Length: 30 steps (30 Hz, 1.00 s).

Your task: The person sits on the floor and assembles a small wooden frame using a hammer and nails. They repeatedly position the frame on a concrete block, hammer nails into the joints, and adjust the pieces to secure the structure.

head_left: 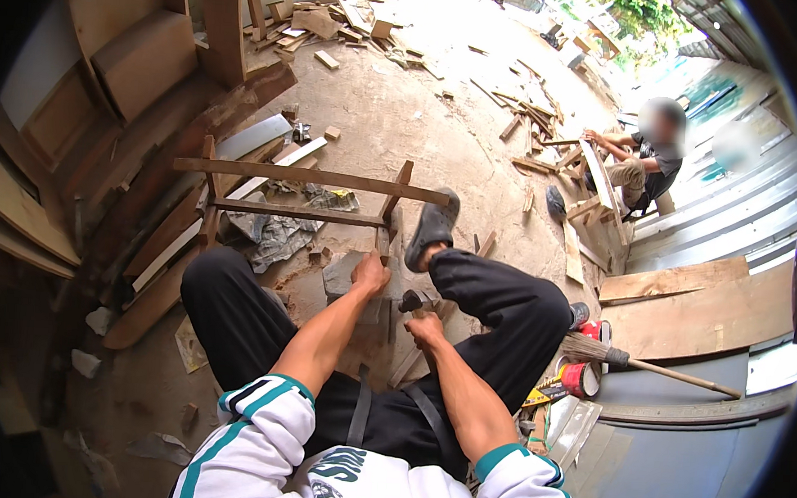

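My left hand (pixel 370 275) is closed at the near end of a leg of a wooden frame (pixel 312 180), just above a grey block (pixel 338 277). The frame has a long, slightly curved slat across two uprights, with a thinner rail below it. In my right hand (pixel 424 327) is a hammer (pixel 414 300), its dark head up beside the block and close to my right knee. Most of its handle is hidden by my fist.
Stacked boards (pixel 147 64) and curved wooden parts line the left side. Wood offcuts (pixel 347 21) litter the floor ahead. A co-worker (pixel 647 158) sits at far right with a wooden frame. A broom (pixel 627 358) and a red can (pixel 579 379) lie beside my right leg.
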Motion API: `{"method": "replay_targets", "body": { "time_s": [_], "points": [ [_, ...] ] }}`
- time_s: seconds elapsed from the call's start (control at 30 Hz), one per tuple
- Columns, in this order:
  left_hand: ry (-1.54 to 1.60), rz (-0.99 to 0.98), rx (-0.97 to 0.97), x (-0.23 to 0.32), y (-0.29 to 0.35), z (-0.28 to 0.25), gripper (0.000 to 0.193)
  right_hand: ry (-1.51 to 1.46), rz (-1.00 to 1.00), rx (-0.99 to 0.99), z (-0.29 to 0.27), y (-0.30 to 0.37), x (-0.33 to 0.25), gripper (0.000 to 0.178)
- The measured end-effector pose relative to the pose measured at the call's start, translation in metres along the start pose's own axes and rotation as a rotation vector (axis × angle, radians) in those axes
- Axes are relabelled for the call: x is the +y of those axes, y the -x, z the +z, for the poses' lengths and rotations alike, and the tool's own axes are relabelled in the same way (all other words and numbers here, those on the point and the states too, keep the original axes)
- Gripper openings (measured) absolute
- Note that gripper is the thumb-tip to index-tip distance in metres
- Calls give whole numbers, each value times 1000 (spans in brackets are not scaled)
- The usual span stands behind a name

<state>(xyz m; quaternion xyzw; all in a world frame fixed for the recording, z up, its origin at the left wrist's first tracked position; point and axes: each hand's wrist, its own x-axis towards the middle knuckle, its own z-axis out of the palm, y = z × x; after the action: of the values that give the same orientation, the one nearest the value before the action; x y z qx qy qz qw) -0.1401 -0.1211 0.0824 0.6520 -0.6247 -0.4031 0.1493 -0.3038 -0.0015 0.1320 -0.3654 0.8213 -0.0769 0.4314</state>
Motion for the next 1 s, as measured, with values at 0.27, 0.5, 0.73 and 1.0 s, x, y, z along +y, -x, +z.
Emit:
{"method": "replay_targets", "body": {
  "time_s": [0.27, 0.5, 0.73, 1.0],
  "points": [
    [-73, 51, 54, 13, 4, -6, 59, -59, 104, -37, -23, -18, -2, 16],
    [-26, -24, 112, 26, -33, -11, 51, -383, 297, -192, -20, -61, 26, 24],
    [91, -77, 19, 36, -70, -15, 47, -21, 248, -189, -23, -146, 57, 19],
    [457, -181, -92, 12, -83, -21, 51, 806, -4, -148, -47, -188, 37, 37]
  ]
}}
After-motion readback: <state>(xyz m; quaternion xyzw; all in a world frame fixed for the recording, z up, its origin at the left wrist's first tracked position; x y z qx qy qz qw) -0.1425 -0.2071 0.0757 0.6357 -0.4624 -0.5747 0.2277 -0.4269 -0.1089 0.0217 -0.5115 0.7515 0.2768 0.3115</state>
